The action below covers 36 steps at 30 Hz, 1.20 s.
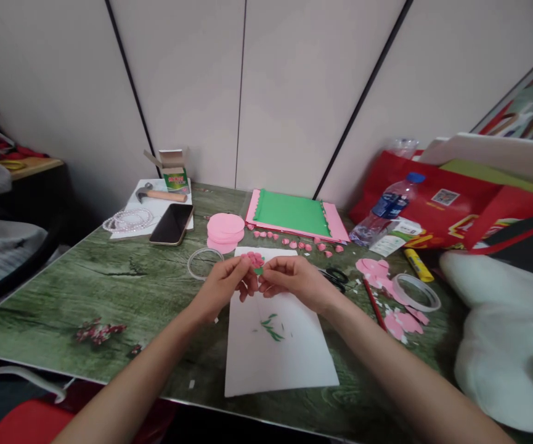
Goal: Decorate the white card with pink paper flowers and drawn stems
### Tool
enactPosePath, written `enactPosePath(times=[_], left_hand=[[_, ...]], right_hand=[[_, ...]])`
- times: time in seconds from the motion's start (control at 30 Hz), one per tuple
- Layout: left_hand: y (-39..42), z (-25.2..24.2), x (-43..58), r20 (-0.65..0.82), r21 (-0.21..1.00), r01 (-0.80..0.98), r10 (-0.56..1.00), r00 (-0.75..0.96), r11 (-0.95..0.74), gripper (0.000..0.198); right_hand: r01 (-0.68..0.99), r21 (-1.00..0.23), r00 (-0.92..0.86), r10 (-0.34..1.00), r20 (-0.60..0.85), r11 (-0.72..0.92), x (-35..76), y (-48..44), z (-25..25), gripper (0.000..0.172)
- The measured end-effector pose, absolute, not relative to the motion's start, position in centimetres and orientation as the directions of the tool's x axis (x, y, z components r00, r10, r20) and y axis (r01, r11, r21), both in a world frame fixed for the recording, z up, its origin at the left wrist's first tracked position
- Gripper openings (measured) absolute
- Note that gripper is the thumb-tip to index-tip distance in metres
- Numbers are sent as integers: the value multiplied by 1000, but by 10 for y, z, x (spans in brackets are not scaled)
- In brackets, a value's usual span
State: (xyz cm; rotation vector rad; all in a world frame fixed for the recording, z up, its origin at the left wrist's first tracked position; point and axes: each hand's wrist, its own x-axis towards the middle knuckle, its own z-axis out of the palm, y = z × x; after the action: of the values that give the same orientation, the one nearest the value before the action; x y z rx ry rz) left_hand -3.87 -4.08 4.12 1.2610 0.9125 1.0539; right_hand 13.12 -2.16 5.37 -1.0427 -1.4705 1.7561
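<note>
My left hand [230, 279] pinches a small pink paper flower [253, 259] between thumb and fingers, just above the far end of a white sheet of paper [280, 364]. From the other side, my right hand [296, 280] is closed at a green paper leaf [259, 270] that sits against the flower's lower edge. Whether the leaf is stuck to the flower, I cannot tell. On the sheet below lie several thin green paper leaves [273, 333]. Scissors [335, 277] with black handles rest beside my right wrist, partly hidden by it.
Pink paper discs [224, 231], small pink paper rolls [319, 245] and green paper [291, 213] lie behind my hands. On the right are a red pencil [374, 302], tape roll [416, 293], glue stick [418, 265] and water bottle [389, 206]. A phone [172, 223] and hammer [161, 195] lie left.
</note>
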Motion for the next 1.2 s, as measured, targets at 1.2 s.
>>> enactPosePath(times=[1.2], left_hand=[[94,20,-59,-254,569,821,941,224,-41,13]], right_hand=[[685,-654,-628,716,-306,321,143,105,16,20]])
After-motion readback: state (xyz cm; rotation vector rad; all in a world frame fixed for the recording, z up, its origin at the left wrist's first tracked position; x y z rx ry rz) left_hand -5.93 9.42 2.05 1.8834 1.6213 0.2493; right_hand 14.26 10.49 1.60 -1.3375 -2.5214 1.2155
